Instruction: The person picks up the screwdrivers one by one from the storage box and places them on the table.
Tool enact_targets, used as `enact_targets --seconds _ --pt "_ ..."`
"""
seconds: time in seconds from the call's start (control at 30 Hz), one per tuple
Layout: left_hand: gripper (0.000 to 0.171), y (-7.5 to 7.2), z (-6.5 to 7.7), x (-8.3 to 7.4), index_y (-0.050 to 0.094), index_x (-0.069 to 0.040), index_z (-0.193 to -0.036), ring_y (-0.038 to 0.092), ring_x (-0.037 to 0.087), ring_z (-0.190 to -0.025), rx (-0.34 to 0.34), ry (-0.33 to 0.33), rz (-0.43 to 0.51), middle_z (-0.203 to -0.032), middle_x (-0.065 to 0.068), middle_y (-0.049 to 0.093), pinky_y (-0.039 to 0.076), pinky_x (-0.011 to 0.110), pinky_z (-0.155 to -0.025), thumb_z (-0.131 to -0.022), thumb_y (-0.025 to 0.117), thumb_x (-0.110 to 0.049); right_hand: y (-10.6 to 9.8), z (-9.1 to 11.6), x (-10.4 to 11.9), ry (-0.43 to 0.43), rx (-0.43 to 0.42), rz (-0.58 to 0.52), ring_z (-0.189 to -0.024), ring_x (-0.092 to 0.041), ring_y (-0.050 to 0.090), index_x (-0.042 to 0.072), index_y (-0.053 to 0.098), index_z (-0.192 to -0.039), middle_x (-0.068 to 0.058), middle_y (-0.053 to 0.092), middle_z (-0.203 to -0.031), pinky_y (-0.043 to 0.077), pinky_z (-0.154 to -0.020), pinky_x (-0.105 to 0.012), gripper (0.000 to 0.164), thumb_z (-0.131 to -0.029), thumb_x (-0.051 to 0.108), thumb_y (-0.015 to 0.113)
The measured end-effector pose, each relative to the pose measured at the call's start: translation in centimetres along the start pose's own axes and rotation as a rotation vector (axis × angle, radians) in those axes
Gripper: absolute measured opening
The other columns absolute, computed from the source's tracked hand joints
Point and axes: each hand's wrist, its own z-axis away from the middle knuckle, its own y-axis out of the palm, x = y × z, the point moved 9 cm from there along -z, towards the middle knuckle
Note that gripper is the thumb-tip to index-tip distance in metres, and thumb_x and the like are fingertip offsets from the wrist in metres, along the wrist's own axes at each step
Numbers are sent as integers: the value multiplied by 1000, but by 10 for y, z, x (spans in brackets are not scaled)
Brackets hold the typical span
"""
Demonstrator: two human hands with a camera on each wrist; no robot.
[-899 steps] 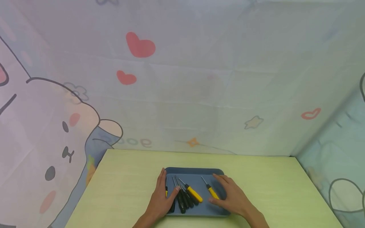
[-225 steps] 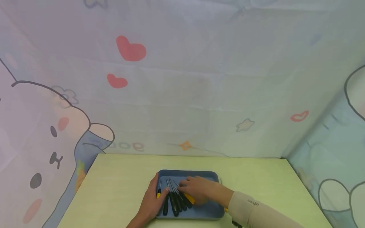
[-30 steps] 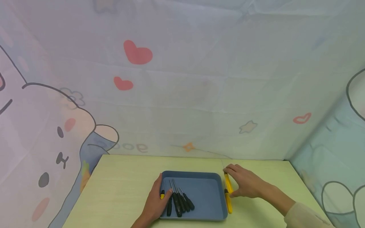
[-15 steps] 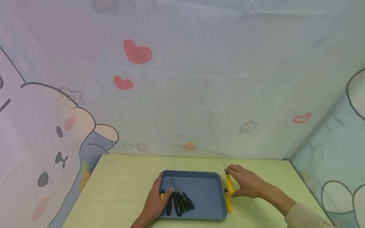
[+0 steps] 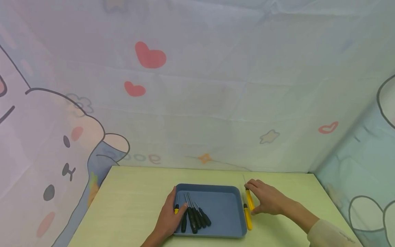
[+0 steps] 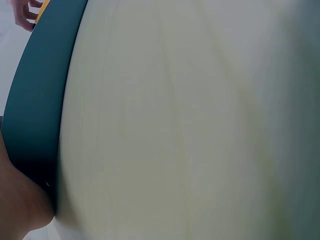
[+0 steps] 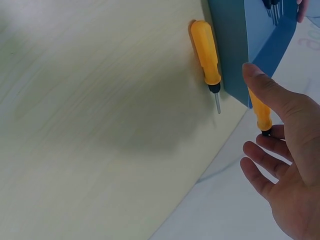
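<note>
My left hand [image 5: 168, 218] holds the left side of a blue-grey tray [image 5: 226, 236], thumb over the rim. Inside, several black-handled screwdrivers [image 5: 192, 219] lie fanned with tips pointing away; a yellow-and-black one [image 5: 176, 210] is partly covered by that hand. To the right of the tray, my right hand [image 5: 270, 199] pinches a yellow-handled screwdriver [image 5: 249, 200], tip pointing away. In the right wrist view its handle [image 7: 260, 111] runs between thumb and fingertips. Another yellow-handled screwdriver [image 5: 248, 219] lies on the table along the tray's right wall, nearer me.
The pale yellow-green table [image 5: 142, 185] extends on both sides of the tray. A printed cloth backdrop [image 5: 197, 103] hangs behind its far edge, with more cloth at the left and right.
Two yellow screwdrivers that lay in the tray 30 seconds ago are now outside it on the right. Over the last second, my right hand has shifted slightly right with one; my left hand stays put.
</note>
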Motion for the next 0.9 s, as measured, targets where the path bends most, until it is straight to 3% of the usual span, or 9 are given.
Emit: enact_targets --seconds 0.9 --pt "83 0 1 -1 22 -10 -170 31 44 -155 -2 -11 -3 -172 17 28 33 66 -119 -106 63 -44 30 10 -19 62 40 -33 -120 -30 59 -1 58 -142 -10 57 -138 56 -98 -51 91 -72 37 100"
